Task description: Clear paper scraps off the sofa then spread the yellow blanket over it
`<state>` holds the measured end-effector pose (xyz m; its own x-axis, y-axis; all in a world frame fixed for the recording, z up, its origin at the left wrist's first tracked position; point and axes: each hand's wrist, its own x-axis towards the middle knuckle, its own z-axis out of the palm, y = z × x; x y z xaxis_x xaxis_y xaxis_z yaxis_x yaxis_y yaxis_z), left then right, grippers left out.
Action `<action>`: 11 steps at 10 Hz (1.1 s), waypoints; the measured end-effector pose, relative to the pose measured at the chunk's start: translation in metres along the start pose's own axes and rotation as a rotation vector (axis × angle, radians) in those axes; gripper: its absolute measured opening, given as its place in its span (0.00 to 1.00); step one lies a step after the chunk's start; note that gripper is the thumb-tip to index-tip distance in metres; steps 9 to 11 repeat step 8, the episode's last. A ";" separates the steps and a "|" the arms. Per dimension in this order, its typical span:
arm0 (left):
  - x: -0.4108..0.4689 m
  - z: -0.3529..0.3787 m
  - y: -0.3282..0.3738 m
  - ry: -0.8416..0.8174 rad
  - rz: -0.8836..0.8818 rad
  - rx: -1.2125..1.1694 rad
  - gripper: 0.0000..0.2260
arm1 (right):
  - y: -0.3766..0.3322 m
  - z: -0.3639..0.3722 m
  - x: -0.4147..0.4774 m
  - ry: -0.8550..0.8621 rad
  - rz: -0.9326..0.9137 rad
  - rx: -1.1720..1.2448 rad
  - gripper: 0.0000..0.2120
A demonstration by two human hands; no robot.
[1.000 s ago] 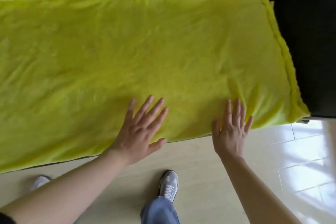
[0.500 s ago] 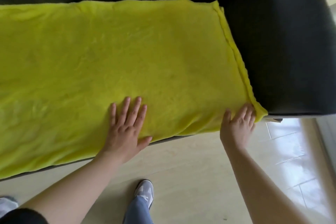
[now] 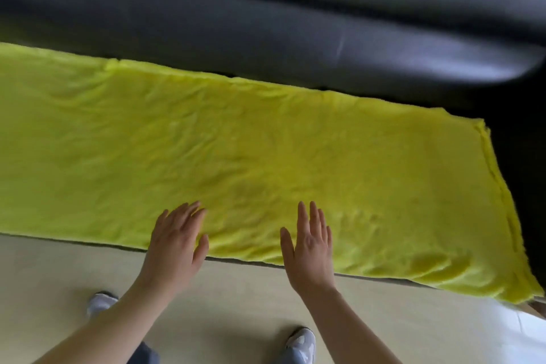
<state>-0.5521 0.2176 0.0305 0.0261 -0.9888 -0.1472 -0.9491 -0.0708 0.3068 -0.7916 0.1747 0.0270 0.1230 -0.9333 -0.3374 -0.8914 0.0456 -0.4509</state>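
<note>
Fleecy matt yellow blanket (image 3: 266, 156); glossy black leather sofa (image 3: 266, 23); smooth floor (image 3: 59, 269).

The right hand (image 3: 310, 248) has left the front right corner of the yellow blanket (image 3: 266, 156), where its fingers (image 3: 313, 216) lay half a second ago. It now lies with straight fingers on the blanket's front edge, and that corner is well off to the right of them. The left hand (image 3: 174, 241) has drawn together fingers that were spread a second ago. The two hands are nearer each other than before. The view has swung upward, so more of the sofa (image 3: 266, 23) backrest shows beyond the fingers.
</note>
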 end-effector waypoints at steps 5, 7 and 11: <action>-0.034 -0.057 -0.429 -0.148 -0.391 0.010 0.40 | -0.372 0.252 0.052 -0.117 -0.240 -0.188 0.33; -0.045 -0.088 -0.510 -0.119 -0.584 -0.030 0.26 | -0.458 0.272 0.076 -0.169 -0.287 -0.106 0.32; -0.042 -0.107 -0.523 -0.137 -0.520 -0.059 0.22 | -0.481 0.264 0.079 -0.228 -0.273 -0.148 0.29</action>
